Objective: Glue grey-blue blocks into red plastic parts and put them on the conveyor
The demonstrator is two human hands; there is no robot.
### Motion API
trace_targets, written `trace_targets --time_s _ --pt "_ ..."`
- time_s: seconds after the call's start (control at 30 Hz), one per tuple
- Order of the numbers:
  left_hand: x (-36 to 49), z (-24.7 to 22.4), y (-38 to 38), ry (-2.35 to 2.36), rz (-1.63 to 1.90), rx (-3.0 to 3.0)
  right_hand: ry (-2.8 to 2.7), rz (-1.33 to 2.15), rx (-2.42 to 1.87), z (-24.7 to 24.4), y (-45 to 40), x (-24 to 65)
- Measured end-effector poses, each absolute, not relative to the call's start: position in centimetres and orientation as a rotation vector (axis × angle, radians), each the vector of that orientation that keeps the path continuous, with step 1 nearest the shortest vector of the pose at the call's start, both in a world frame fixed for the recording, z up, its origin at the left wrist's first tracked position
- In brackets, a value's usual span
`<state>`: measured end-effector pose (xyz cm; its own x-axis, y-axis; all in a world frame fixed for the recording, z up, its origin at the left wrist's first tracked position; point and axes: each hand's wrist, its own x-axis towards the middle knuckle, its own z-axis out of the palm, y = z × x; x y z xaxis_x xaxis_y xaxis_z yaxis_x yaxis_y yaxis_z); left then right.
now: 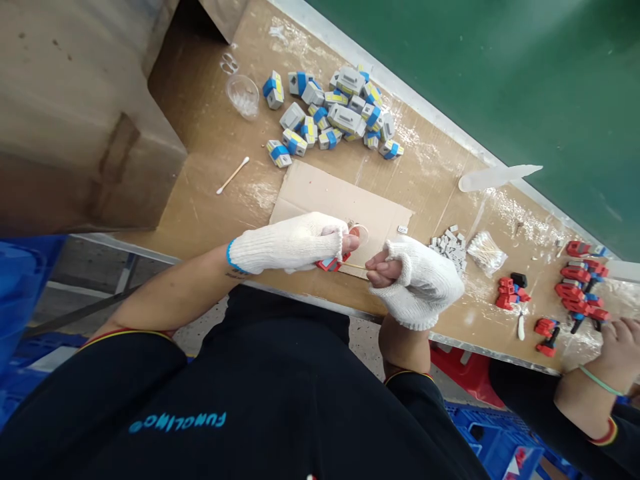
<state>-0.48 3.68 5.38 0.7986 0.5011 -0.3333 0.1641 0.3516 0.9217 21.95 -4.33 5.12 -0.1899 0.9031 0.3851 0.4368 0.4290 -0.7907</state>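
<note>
My left hand (305,241), in a white fingerless glove, is closed on a small red and grey part (329,264) at the front of the table. My right hand (413,277), gloved the same way, pinches a thin stick (354,266), a cotton swab by its look. The stick's far end reaches the red part. Behind my hands lies a flat piece of cardboard (330,193), with a small clear round dish (359,233) on it, partly behind my left fingertips. One small grey piece (402,229) rests near the cardboard's right edge.
Many grey, blue and yellow blocks (345,120) are heaped at the back. A clear cup (243,97) and a swab (233,175) lie left. Rightward are grey pieces (450,248), bagged swabs (487,253), red parts (511,292) and another person's hand (617,350).
</note>
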Motion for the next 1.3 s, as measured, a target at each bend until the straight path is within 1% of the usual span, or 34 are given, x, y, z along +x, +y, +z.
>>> trace_targets --time_s 0.27,0.4,0.5,0.6,0.7,0.8,0.9,0.97,1.13,1.3 --pt "-0.5 5.4 3.7 0.651 0.218 1.222 -1.827 0.603 -1.092 5.9 -4.2 21.5" --pt "-0.6 5.2 3.7 0.636 0.222 1.239 -1.861 0.557 -1.134 6.1 -4.0 21.5" --pt "-0.7 5.0 3.6 0.633 0.221 1.241 -1.820 0.537 -1.133 6.1 -4.0 21.5" --pt "-0.7 5.0 3.6 0.614 0.229 1.194 -1.790 0.553 -1.044 6.1 -3.9 21.4" --pt "-0.7 5.2 3.6 0.592 0.251 1.121 -1.645 0.475 -0.968 6.1 -3.9 22.1" --pt "-1.1 5.3 3.6 0.586 0.261 1.104 -1.542 0.425 -1.010 6.1 -3.9 23.9" --pt "-1.6 5.5 3.6 0.586 0.252 1.040 -1.707 0.524 -1.076 5.9 -3.5 25.4" --pt "-2.1 5.7 3.7 0.621 0.306 0.958 -1.878 0.578 -1.070 5.6 -2.9 25.7" --pt "-2.9 5.8 4.4 0.715 0.490 0.945 -2.241 0.502 -1.091 4.7 -1.3 24.7" --pt "-2.6 6.2 5.0 0.735 0.642 1.013 -2.397 0.515 -1.203 4.9 -2.0 25.3"
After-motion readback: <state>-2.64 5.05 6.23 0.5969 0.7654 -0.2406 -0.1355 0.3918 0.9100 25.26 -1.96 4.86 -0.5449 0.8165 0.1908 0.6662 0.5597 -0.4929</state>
